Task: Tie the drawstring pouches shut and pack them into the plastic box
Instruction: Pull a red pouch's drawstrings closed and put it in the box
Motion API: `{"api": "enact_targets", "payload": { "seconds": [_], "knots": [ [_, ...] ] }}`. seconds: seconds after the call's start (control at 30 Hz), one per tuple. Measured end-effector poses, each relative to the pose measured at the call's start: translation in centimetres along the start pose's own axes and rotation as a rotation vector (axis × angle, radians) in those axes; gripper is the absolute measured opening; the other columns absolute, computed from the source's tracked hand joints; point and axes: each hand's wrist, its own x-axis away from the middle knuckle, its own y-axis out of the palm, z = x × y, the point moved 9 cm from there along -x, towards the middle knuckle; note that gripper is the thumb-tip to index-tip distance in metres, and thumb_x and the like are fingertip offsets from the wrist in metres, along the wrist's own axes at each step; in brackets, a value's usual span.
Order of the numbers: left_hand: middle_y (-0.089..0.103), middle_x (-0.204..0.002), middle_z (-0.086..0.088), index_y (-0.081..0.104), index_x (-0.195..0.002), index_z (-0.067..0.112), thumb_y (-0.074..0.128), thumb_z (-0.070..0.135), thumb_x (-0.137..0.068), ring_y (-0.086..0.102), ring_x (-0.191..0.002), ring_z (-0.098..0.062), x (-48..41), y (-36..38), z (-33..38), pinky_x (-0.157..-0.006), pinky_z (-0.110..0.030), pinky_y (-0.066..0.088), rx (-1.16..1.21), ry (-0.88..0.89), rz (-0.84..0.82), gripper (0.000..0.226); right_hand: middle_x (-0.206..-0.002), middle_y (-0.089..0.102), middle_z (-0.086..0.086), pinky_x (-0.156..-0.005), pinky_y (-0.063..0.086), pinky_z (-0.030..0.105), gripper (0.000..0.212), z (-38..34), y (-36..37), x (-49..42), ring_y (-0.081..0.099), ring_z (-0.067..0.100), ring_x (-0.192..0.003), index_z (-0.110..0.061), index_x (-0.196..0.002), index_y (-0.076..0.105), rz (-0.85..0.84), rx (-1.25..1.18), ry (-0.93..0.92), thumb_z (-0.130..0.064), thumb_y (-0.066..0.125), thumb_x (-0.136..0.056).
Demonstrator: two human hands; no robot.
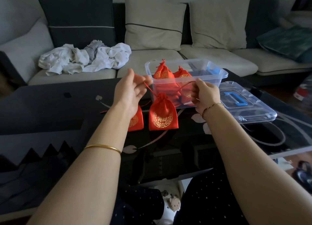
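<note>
Forearms, two, bare, reaching over a lap in dark dotted cloth; the left one carries a thin gold bangle [103, 148]. Left hand [130, 96]: grip narrow, fingertips pinching one end of the red drawstring cord [148, 88]; somewhat blurred. Right hand [205, 96]: grip closed on the other end of the same cord, held out to the opposite side. Red satin drawstring pouch with gold round emblem [163, 116]: standing on the black glass counter [50, 110] between the hands, just in front of the box, neck gathered, cord taut both ways; judged to be at the pulling-shut stage, knot not yet made. Second red pouch [135, 121]: on the counter just left of the first, partly hidden by the left wrist; whether tied cannot be told. Clear plastic box with blue clasps [221, 74]: on the counter behind both, open, holding several red pouches, the two upright packed pouches [163, 72] showing gathered tops, more lying beneath. Clear lid with blue handle [256, 113]: flat on the counter, right of the box. Progress, as judged: most packed; two remain outside.
</note>
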Motion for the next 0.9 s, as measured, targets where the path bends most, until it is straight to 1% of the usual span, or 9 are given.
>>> {"api": "enact_targets", "payload": {
  "seconds": [0.07,0.2,0.33,0.4,0.47,0.53,0.67,0.77,0.9],
  "knots": [
    [0.069,-0.065,0.003,0.062,-0.067,0.016,0.045,0.027,-0.098,0.066,-0.066,-0.011,0.4,1.4,0.4,-0.07,-0.027,0.051,-0.118,0.049,-0.089,0.037,-0.061,0.051,0.004,-0.044,0.04,0.024,0.032,-2.0,1.5,1.0,0.044,0.014,-0.048,-0.012,-0.064,0.056,-0.066,0.107,-0.128,-0.018,0.047,-0.094],
    [0.061,-0.062,0.002,0.07,-0.085,0.014,0.057,0.011,-0.09,0.057,-0.056,-0.012,1.1,3.3,0.1,-0.067,-0.031,0.05,-0.392,0.112,-0.214,0.014,-0.067,0.056,0.008,-0.065,0.046,0.038,0.031,-5.4,4.4,3.0,0.049,0.02,-0.065,-0.02,-0.063,0.059,-0.14,0.321,-0.388,-0.02,0.05,-0.093],
    [0.058,-0.053,0.009,0.07,-0.097,0.014,0.066,0.012,-0.084,0.047,-0.047,-0.006,1.3,4.2,0.1,-0.06,-0.027,0.044,-0.586,0.179,-0.253,0.014,-0.067,0.058,0.006,-0.062,0.042,0.03,0.034,-6.7,6.6,4.5,0.047,0.013,-0.058,-0.025,-0.06,0.057,-0.245,0.401,-0.529,-0.017,0.05,-0.093],
    [0.055,-0.047,0.012,0.07,-0.087,0.016,0.067,0.015,-0.085,0.044,-0.041,-0.001,1.6,4.7,0.2,-0.053,-0.021,0.04,-0.639,0.212,-0.293,0.004,-0.065,0.06,0.001,-0.058,0.041,0.024,0.033,-6.7,7.2,4.7,0.045,0.006,-0.052,-0.026,-0.062,0.058,-0.288,0.425,-0.558,-0.018,0.05,-0.093],
    [0.053,-0.043,0.013,0.068,-0.073,0.022,0.066,0.019,-0.086,0.043,-0.039,0.001,1.7,4.9,0.3,-0.048,-0.017,0.036,-0.664,0.243,-0.31,0.014,-0.064,0.061,-0.004,-0.055,0.042,0.019,0.032,-6.5,7.5,4.7,0.047,0.0,-0.05,-0.024,-0.064,0.059,-0.313,0.411,-0.548,-0.019,0.05,-0.093],
    [0.055,-0.045,0.011,0.068,-0.068,0.022,0.067,0.021,-0.086,0.044,-0.04,-0.001,1.6,4.9,0.3,-0.051,-0.02,0.036,-0.66,0.247,-0.304,0.018,-0.069,0.062,-0.004,-0.065,0.048,0.026,0.03,-5.9,7.4,4.2,0.056,0.004,-0.063,-0.02,-0.067,0.06,-0.311,0.323,-0.474,-0.022,0.049,-0.095],
    [0.056,-0.061,-0.001,0.074,-0.082,0.014,0.068,0.024,-0.086,0.044,-0.049,-0.008,1.3,4.9,-0.3,-0.052,-0.024,0.037,-0.56,0.17,-0.318,0.013,-0.088,0.061,0.008,-0.074,0.046,0.042,0.032,-3.5,6.9,3.0,0.061,0.026,-0.084,-0.014,-0.083,0.055,-0.312,0.25,-0.246,-0.033,0.036,-0.1],
    [0.058,-0.059,0.004,0.073,-0.082,0.018,0.063,0.017,-0.089,0.043,-0.048,-0.004,1.3,4.9,-0.7,-0.047,-0.018,0.036,-0.508,0.131,-0.345,0.012,-0.084,0.061,0.013,-0.072,0.042,0.04,0.039,-1.4,7.1,3.0,0.055,0.028,-0.077,-0.012,-0.079,0.059,-0.411,0.385,-0.134,-0.034,0.034,-0.1],
    [0.058,-0.056,0.008,0.072,-0.083,0.012,0.061,0.012,-0.089,0.043,-0.045,-0.002,1.5,5.1,-0.8,-0.044,-0.014,0.036,-0.471,0.099,-0.368,0.013,-0.068,0.061,0.002,-0.071,0.047,0.036,0.035,-0.5,7.2,3.2,0.054,0.017,-0.065,-0.012,-0.076,0.063,-0.465,0.314,-0.048,-0.032,0.044,-0.098]
  ]
}}
